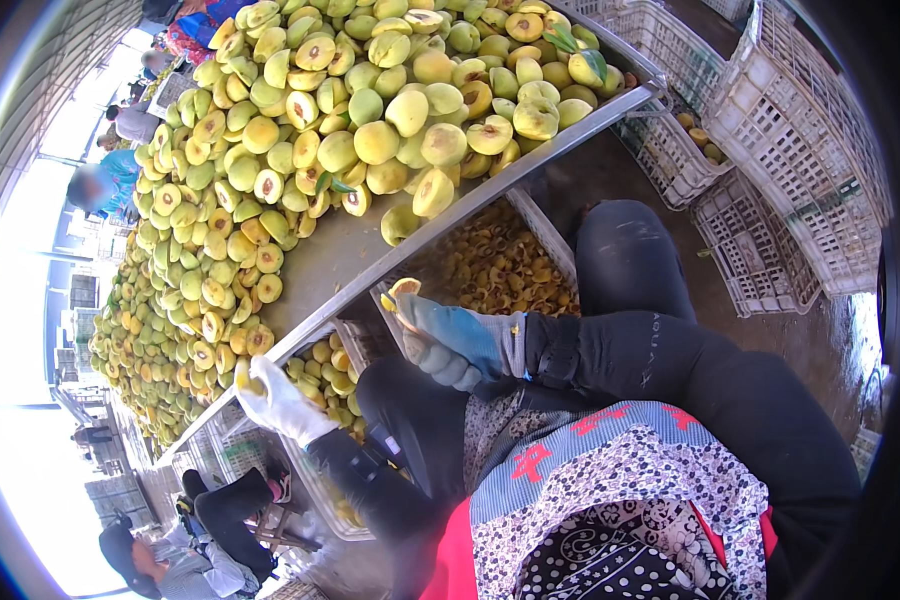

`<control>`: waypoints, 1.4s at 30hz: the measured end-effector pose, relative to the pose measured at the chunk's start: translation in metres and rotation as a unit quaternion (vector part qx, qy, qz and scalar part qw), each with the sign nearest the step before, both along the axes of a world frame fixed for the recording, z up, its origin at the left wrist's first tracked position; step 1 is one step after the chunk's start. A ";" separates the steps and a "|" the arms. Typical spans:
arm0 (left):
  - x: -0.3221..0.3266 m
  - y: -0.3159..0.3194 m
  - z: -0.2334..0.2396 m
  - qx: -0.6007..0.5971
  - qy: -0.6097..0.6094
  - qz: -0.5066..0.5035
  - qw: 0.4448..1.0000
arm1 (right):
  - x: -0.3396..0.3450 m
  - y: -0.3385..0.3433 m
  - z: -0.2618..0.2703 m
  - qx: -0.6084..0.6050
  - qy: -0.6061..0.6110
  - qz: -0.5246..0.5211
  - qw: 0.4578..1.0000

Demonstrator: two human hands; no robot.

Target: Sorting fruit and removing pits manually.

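My left hand [283, 405], in a white glove, is at the metal rim [375, 274] of a sorting table. A yellow peach half [249, 377] sits in its fingers. In a blue and grey glove, my right hand [450, 341] is closed above my lap. A small orange-yellow peach piece [405, 287] shows at its thumb and fingertips; whether the fist also holds a tool is hidden. Halved peaches [375, 142] are heaped on the table, some with brown pit hollows showing. Below the rim, one crate [544, 234] holds brown-yellow peach scraps. Another crate [356, 346] holds peach halves.
Stacked white plastic crates [795, 165] stand on the right, beside a crate [671, 154] with some fruit inside. My knee [630, 247] is next to the scrap crate. At lower left a person [187, 555] sits on a low stool; other people [105, 184] are along the table's far side.
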State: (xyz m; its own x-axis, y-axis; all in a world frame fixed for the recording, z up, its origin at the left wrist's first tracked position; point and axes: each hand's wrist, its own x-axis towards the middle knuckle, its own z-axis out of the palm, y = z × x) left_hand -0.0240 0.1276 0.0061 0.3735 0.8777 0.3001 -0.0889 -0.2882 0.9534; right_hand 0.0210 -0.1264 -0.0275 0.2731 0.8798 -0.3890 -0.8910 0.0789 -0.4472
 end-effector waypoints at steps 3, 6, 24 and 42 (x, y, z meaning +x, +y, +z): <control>0.041 -0.037 -0.010 0.124 0.025 -0.250 0.960 | 0.004 0.000 0.005 -0.047 -0.005 -0.053 0.997; 0.104 -0.081 -0.021 0.363 0.171 -0.345 0.848 | 0.007 0.002 0.006 -0.141 -0.027 -0.146 0.979; 0.113 -0.080 0.010 -0.153 0.095 -0.493 0.851 | 0.025 0.010 -0.011 -0.057 -0.266 -0.341 0.900; 0.054 -0.131 -0.012 -0.111 0.001 -0.370 0.922 | 0.016 0.023 -0.022 -0.071 -0.293 -0.145 0.942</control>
